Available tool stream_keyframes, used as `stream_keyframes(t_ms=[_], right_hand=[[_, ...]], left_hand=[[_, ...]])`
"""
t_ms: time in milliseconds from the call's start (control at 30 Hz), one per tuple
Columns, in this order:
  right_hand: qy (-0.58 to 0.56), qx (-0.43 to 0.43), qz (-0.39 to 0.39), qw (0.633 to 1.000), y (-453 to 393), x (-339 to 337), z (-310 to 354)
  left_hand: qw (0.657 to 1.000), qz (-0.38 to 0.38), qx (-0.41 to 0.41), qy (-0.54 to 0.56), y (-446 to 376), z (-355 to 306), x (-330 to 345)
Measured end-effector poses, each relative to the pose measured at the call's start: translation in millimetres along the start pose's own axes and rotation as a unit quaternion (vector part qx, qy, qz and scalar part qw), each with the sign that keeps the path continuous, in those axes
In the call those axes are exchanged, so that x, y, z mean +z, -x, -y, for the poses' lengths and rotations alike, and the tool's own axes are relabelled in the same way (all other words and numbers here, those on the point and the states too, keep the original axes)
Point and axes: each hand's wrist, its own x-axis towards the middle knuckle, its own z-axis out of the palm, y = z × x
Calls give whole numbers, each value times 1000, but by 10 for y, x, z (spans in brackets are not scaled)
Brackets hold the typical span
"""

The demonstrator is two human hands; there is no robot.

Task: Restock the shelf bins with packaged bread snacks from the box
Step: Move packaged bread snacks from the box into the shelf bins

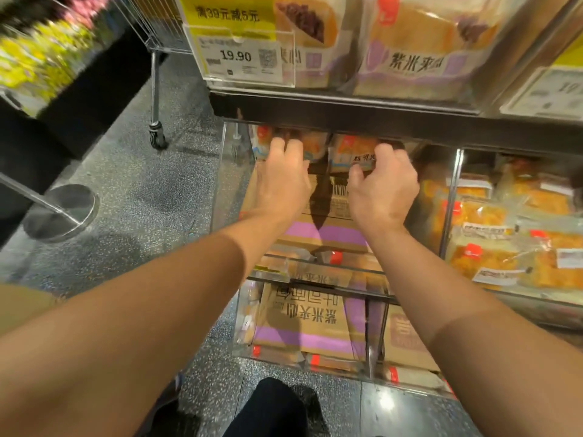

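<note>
Both my arms reach into a clear acrylic shelf bin under a dark shelf edge. My left hand rests on a bread snack pack at the back left of the bin, fingers curled over it. My right hand grips a second bread snack pack with dark print on its label. A brown cardboard box with purple stripes and printed characters sits below, seen through the lower clear bin. Another piece of the same cardboard lies under my wrists.
The upper bin holds purple-labelled bread packs behind a price tag reading 19.90. Orange bread packs fill the bin to the right. A wire cart's wheel and a round metal stand base stand on the speckled floor at left.
</note>
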Motion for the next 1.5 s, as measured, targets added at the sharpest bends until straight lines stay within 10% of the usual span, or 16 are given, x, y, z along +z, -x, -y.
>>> stream_keyframes(t_ms=[200,867,1033,1500], right_hand=[[-165,-37,-5,986,236,-2,-138],[-15,-50,14,999,93,117,-106],[-13,1,40,999,93,136,-136],[-161,183,199,949,-48,400,314]], left_hand=[[999,1,-24,33,199,9,-81],[998,-39,-49,1,71,-4,-28],[992,80,-101,-4,97,-13,-34],[981,96,-164,25,164,64,-168]])
